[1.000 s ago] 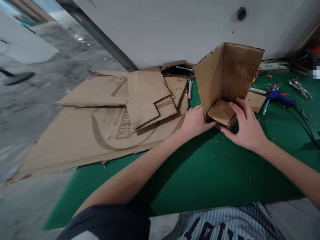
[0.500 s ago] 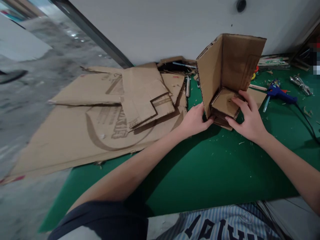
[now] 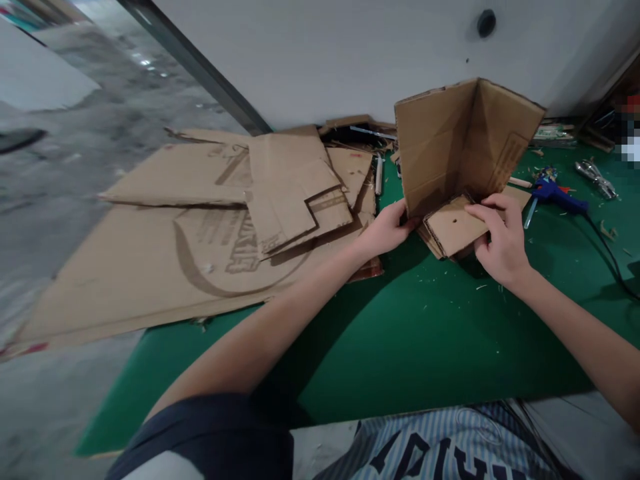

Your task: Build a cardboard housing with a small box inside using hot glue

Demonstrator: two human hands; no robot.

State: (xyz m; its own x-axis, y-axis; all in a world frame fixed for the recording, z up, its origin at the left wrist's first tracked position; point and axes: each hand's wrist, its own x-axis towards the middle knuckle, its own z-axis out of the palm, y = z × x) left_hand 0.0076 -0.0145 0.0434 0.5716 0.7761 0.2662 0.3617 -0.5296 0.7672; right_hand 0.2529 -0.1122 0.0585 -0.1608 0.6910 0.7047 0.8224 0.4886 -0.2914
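L hand (image 3: pixel 387 228) is part closed on the bottom L corner of the folded card (image 3: pixel 440 140), thumb low at the front, other fingers mostly hidden so can't tell how tight. R hand (image 3: pixel 503 237) is half curled w/ fingers on top of the small box (image 3: pixel 453 230) and thumb at its R side, so it's got hold of that. Box sits tilted at the foot of the card, b/w both hands, w/ a little hole in its top. Card stands upright on the green worktop (image 3: pixel 400 347), two panels meeting at a corner fold. Loose cardboard (image 3: pixel 285 193) is piled to the L, blue glue gun (image 3: pixel 560 195) w/ cable is off R, near the R hand
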